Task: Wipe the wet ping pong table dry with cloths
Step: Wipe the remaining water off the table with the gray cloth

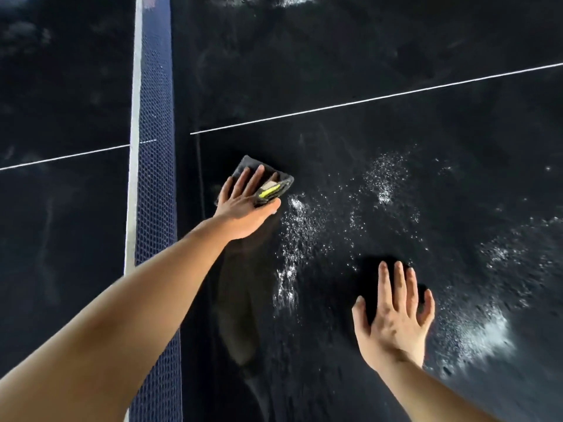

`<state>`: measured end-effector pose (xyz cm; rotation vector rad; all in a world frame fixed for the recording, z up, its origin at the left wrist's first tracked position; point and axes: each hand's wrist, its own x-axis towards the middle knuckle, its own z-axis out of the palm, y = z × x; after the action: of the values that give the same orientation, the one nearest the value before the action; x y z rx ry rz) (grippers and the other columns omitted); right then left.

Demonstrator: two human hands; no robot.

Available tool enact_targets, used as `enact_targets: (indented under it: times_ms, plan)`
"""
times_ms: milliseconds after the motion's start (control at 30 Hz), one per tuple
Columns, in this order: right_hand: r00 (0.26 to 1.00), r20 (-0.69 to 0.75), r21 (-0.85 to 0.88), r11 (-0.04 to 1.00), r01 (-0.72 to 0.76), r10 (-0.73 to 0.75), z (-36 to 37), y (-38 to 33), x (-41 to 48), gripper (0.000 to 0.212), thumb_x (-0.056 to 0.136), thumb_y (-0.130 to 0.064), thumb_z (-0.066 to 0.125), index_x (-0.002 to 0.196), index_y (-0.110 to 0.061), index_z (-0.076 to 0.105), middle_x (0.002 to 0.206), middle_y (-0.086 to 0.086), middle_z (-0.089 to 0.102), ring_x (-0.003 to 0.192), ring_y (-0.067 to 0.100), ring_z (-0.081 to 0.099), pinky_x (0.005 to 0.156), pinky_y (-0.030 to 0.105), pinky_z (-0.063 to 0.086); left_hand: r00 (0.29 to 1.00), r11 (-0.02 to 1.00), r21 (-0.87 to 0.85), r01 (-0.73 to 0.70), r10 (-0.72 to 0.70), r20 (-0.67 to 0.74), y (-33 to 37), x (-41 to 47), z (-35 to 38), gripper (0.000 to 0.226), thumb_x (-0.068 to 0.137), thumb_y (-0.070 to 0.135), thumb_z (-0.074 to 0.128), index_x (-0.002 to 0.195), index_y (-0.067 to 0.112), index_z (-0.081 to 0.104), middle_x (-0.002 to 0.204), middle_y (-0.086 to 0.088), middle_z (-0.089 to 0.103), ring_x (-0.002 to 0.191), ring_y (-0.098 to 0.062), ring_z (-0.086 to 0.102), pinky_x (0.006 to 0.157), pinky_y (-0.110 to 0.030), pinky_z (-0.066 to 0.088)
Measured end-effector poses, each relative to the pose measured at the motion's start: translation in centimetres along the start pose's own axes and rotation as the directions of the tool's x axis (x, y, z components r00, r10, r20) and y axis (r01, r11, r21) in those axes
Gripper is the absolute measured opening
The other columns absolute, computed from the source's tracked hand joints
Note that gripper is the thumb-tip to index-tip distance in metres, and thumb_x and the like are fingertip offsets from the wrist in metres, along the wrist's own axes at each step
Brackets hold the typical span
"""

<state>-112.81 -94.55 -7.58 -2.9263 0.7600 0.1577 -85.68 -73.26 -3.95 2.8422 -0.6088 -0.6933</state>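
Note:
The dark ping pong table fills the view, with water droplets glinting across its near half. My left hand presses flat, fingers straight, on a dark folded cloth with a yellow-green label, close to the net. My right hand lies flat with spread fingers on a second dark cloth, lower right; that cloth is hard to tell from the table. A bright wet patch lies right of my right hand.
The blue net with its white top band runs top to bottom on the left. A white centre line crosses the table beyond my hands. The far half of the table lies left of the net.

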Motion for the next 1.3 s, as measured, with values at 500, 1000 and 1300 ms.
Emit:
enact_targets:
  times_ms: [500, 1000, 1300]
  plan:
    - [0.994, 0.103, 0.088, 0.996, 0.017, -0.026, -2.1, -0.4, 0.0, 0.076, 0.095, -0.053, 0.021, 0.16, -0.018, 0.002, 0.168, 0.008, -0.001, 0.154, 0.027, -0.008, 0.121, 0.059, -0.005, 0.989, 0.99, -0.143, 0.008, 0.013, 0.145, 13.9, -30.4, 15.8, 0.062, 0.101, 0.063, 0.023, 0.151, 0.058, -0.014, 0.156, 0.022, -0.034, 0.142, -0.003, -0.04, 0.118, -0.039, -0.025]
    - [0.995, 0.071, 0.132, 0.989, 0.06, -0.07, -1.9, 0.1, -0.6, 0.076, 0.095, -0.051, 0.022, 0.16, -0.015, 0.009, 0.168, 0.012, 0.003, 0.154, 0.031, -0.005, 0.121, 0.06, -0.003, 0.966, 0.571, -0.789, 0.228, -0.233, 0.11, 24.6, -45.5, 22.4, 0.035, 0.1, 0.059, 0.035, 0.133, 0.067, 0.045, 0.149, 0.045, 0.03, 0.149, 0.009, 0.01, 0.123, -0.027, 0.008]
    - [0.997, 0.062, 0.118, 0.992, 0.033, -0.041, -1.8, -0.2, -0.7, 0.076, 0.095, -0.054, 0.023, 0.16, -0.018, 0.011, 0.168, 0.009, 0.005, 0.155, 0.027, -0.004, 0.122, 0.058, -0.001, 0.789, -0.772, -0.631, -0.069, -0.43, 0.439, 19.3, -39.0, 11.6, 0.047, 0.094, 0.051, 0.05, 0.106, 0.015, 0.078, 0.122, -0.014, 0.071, 0.111, -0.03, 0.068, 0.107, -0.047, 0.044]
